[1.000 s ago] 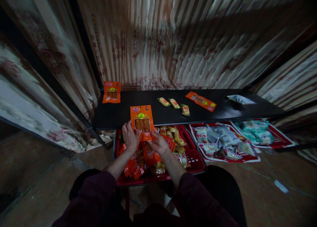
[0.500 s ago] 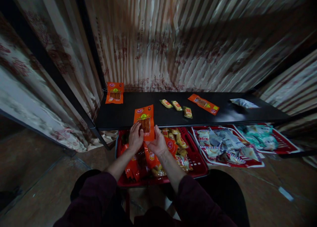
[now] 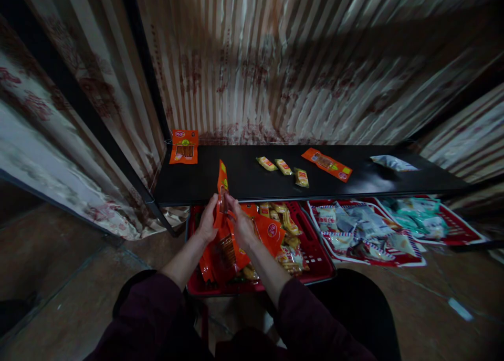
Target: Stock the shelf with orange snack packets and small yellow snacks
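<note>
An orange snack packet (image 3: 222, 176) stands nearly edge-on above the near edge of the black shelf, held between both hands. My left hand (image 3: 208, 223) is closed on its left side. On its right side, my right hand (image 3: 241, 225) grips it with fingers over the clear window. Below the hands is a red basket (image 3: 321, 264) with more orange snack packets (image 3: 271, 234) and small yellow-wrapped snacks (image 3: 289, 223). The held packet's lower end is hard to separate from the orange ones behind it.
On the black shelf (image 3: 244, 188) lie an orange packet (image 3: 185, 150) at far left, three small yellow snacks (image 3: 283, 167), a longer orange packet (image 3: 327, 164) and a silvery packet (image 3: 394, 163). Two more baskets sit right, with white packets (image 3: 366, 224) and teal packets (image 3: 417, 214).
The held packet has turned from facing me to nearly edge-on. Both hands have shifted slightly, and the right fingers have come over its face.
</note>
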